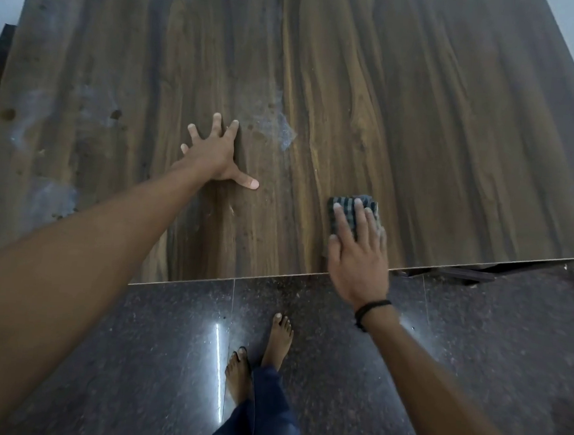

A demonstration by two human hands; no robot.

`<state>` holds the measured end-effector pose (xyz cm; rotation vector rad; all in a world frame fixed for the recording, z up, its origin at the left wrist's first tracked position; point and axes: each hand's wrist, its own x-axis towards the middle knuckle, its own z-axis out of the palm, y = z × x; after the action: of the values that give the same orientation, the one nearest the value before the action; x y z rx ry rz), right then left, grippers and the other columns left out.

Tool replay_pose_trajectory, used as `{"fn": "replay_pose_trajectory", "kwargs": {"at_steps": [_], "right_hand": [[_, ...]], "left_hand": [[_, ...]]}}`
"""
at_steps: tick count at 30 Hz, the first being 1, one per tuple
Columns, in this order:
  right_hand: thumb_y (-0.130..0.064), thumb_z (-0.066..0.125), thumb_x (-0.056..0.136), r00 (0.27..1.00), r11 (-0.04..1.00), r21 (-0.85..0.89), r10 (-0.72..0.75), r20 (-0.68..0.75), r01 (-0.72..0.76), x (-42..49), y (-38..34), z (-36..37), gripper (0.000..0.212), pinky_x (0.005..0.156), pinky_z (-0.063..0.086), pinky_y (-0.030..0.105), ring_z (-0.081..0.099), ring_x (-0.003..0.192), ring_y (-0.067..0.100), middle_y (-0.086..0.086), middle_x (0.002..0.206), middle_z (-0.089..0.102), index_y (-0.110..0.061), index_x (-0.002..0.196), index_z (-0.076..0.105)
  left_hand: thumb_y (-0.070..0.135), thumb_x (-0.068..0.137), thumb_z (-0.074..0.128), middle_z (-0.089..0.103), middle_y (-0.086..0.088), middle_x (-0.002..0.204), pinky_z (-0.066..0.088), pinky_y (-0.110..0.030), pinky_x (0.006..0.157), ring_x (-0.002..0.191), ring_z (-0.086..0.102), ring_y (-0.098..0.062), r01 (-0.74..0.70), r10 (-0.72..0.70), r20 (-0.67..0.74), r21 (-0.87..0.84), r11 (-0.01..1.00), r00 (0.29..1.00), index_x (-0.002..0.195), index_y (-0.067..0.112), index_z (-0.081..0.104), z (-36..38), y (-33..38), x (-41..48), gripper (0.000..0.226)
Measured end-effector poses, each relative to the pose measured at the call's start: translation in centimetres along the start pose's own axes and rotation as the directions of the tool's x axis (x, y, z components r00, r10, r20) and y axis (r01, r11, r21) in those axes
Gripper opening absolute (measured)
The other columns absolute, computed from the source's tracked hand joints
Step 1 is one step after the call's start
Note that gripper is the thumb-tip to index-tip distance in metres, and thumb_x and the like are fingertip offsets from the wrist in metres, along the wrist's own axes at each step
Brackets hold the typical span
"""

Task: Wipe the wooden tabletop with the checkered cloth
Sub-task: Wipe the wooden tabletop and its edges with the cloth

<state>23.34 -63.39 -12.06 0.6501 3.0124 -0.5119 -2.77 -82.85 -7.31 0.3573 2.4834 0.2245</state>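
Dark speckled floor (335,375), big wooden tabletop (409,89) above it. Right hand (356,253) lies flat w/ fingers straight, pressing the folded checkered cloth (369,203) onto the wood near the table's front edge. Left hand (215,156) is spread open, palm down on the wood, well left of the cloth. Pale dusty smears (284,129) sit just beyond the left hand.

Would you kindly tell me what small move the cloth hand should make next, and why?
Probably slide the right hand, pressing the checkered cloth flat, forward and left toward the whitish smear beside the left hand; that patch looks unwiped.
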Motion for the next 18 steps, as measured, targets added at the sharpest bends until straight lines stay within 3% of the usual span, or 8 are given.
{"fn": "replay_pose_trajectory", "kwargs": {"at_steps": [1,4,5,9,13,14,17,18], "right_hand": [[-0.040,0.028,0.103,0.999,0.999,-0.027,-0.043,0.006,0.043,-1.1,-1.7,0.6,0.058,0.125,0.011,0.053,0.008,0.156,0.025,0.003,0.170,0.010,-0.033,0.160,0.022],[-0.038,0.031,0.105,0.927,0.927,-0.055,-0.365,0.084,0.370,-2.9,-1.6,1.2,0.055,0.126,0.015,0.048,0.013,0.156,0.021,0.001,0.169,0.016,-0.033,0.159,0.026],[-0.038,0.032,0.105,0.919,0.917,-0.069,-0.388,0.075,0.392,-2.0,-0.9,0.7,0.054,0.125,0.016,0.048,0.015,0.155,0.021,0.000,0.169,0.016,-0.034,0.159,0.027],[-0.039,0.029,0.104,0.997,0.998,-0.006,-0.065,0.035,0.065,-0.3,-3.1,0.9,0.058,0.126,0.009,0.052,0.007,0.156,0.023,0.002,0.170,0.009,-0.035,0.161,0.020],[-0.038,0.028,0.106,0.885,0.889,-0.058,-0.443,0.140,0.454,-2.1,-3.8,1.2,0.056,0.125,0.013,0.051,0.011,0.156,0.023,0.002,0.170,0.012,-0.036,0.161,0.019],[-0.039,0.028,0.106,0.897,0.899,-0.066,-0.423,0.131,0.434,-0.5,-3.0,0.7,0.056,0.125,0.014,0.052,0.010,0.156,0.022,0.001,0.170,0.011,-0.037,0.160,0.017],[-0.039,0.029,0.105,0.996,0.998,-0.008,-0.063,0.062,0.063,3.2,-3.5,0.2,0.057,0.125,0.010,0.055,0.002,0.157,0.023,0.003,0.170,0.005,-0.035,0.161,0.016],[-0.039,0.028,0.105,0.998,0.999,-0.024,-0.041,0.044,0.042,2.8,-4.7,0.7,0.058,0.125,0.009,0.055,0.002,0.157,0.025,0.005,0.170,0.005,-0.032,0.162,0.017]], "left_hand": [[0.067,0.049,0.084,-0.023,0.002,0.162,0.006,-0.070,0.112,0.144,-0.017,-0.050,-0.005,0.005,-0.003,-0.002,1.000,1.000,0.156,0.032,-0.009,0.1,0.0,0.1,0.146],[0.068,0.049,0.083,-0.022,0.002,0.162,0.006,-0.071,0.112,0.144,-0.017,-0.050,-0.006,0.006,0.002,0.006,1.000,1.000,0.156,0.031,-0.008,0.1,-0.1,0.1,0.145],[0.068,0.050,0.083,-0.022,0.002,0.162,0.006,-0.071,0.112,0.144,-0.017,-0.050,-0.008,0.008,-0.006,0.010,1.000,1.000,0.156,0.031,-0.008,0.1,-0.2,0.1,0.145],[0.066,0.050,0.084,-0.023,0.001,0.162,0.006,-0.071,0.111,0.144,-0.017,-0.051,-0.013,0.013,0.006,-0.004,1.000,1.000,0.156,0.031,-0.008,-0.2,0.1,0.0,0.145],[0.066,0.052,0.083,-0.024,0.001,0.162,0.006,-0.071,0.112,0.144,-0.018,-0.050,-0.013,0.013,0.013,-0.001,1.000,1.000,0.157,0.030,-0.008,-0.2,0.0,-0.1,0.144],[0.066,0.052,0.084,-0.024,0.001,0.162,0.006,-0.071,0.112,0.143,-0.018,-0.050,-0.016,0.016,0.005,-0.003,1.000,1.000,0.156,0.030,-0.009,-0.1,0.0,0.0,0.144],[0.065,0.051,0.085,-0.024,0.001,0.162,0.006,-0.071,0.111,0.143,-0.018,-0.050,-0.013,0.013,0.013,-0.013,1.000,1.000,0.156,0.030,-0.009,-0.2,0.0,0.0,0.145],[0.065,0.051,0.085,-0.024,0.001,0.162,0.006,-0.071,0.111,0.143,-0.018,-0.050,-0.017,0.017,0.005,-0.018,1.000,1.000,0.157,0.030,-0.008,-0.2,0.0,0.0,0.145]]}}
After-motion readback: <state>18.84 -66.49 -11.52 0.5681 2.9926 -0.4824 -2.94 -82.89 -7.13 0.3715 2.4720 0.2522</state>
